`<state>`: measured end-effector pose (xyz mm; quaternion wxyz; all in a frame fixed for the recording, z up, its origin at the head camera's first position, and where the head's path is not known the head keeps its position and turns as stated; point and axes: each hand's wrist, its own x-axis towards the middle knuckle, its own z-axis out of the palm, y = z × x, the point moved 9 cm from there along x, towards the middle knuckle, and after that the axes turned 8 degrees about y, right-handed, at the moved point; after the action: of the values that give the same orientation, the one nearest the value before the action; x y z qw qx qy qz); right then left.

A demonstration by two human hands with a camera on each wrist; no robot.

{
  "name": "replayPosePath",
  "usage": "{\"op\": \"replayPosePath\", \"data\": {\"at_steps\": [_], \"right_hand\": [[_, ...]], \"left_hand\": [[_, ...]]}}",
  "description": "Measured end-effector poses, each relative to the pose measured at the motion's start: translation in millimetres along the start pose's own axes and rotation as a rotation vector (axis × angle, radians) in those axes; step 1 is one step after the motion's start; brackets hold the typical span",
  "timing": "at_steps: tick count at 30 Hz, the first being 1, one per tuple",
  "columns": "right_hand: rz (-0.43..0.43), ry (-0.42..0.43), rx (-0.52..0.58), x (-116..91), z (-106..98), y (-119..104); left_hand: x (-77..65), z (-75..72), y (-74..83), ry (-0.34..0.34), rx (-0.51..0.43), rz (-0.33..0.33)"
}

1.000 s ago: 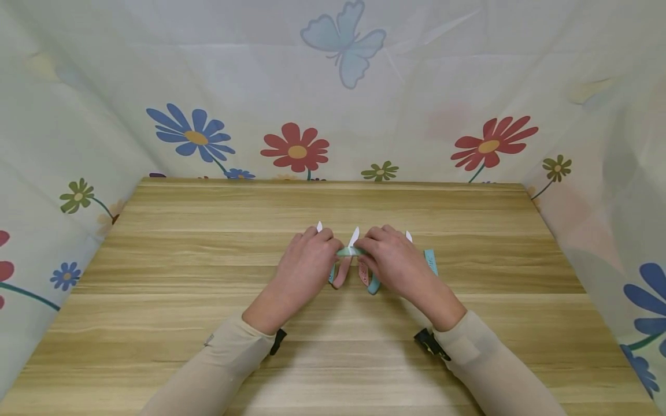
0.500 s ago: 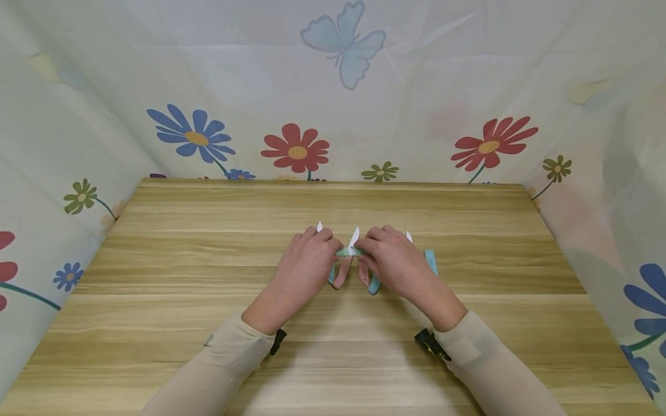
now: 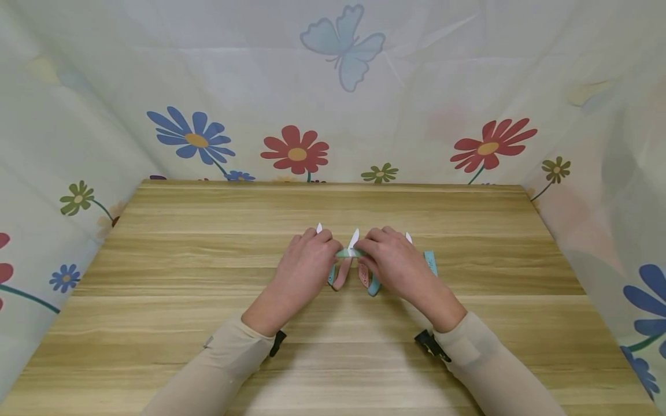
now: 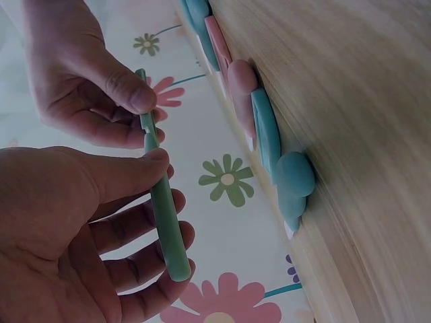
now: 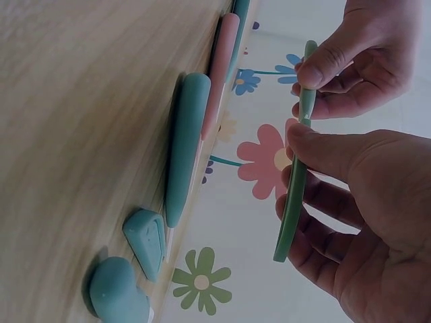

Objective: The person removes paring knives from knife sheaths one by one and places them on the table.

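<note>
Both hands meet above the middle of the table around a slim green paring knife [image 4: 170,235] with a matching sheath. My left hand [image 3: 308,263] pinches the round-ended handle between thumb and fingers. The grooved green sheath [image 5: 292,208] is pinched by my right hand [image 3: 395,260]. Handle and sheath line up end to end, with the joint between the two thumbs; no green knife blade shows. Beneath the hands lie a pink-handled knife [image 3: 342,274] with a white blade and a teal-handled knife [image 3: 373,285], both partly covered by the hands in the head view.
A pink sheath [image 3: 363,273] and teal sheaths [image 3: 430,262] lie beside the knives. Another white blade tip [image 3: 319,227] shows past the left hand. The wood-grain table [image 3: 333,358] ends at a flower-printed cloth [image 3: 234,69] at the back and sides.
</note>
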<state>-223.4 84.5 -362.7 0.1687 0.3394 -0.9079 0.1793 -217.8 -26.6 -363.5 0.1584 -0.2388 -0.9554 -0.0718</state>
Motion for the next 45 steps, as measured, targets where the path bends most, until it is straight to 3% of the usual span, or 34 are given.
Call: {"op": "replayPosePath", "data": {"at_steps": [45], "right_hand": [[0.032, -0.020, -0.015, -0.3, 1.3, 5.9]], "left_hand": [[-0.2, -0.8, -2.9, 0.007, 0.012, -0.010]]}}
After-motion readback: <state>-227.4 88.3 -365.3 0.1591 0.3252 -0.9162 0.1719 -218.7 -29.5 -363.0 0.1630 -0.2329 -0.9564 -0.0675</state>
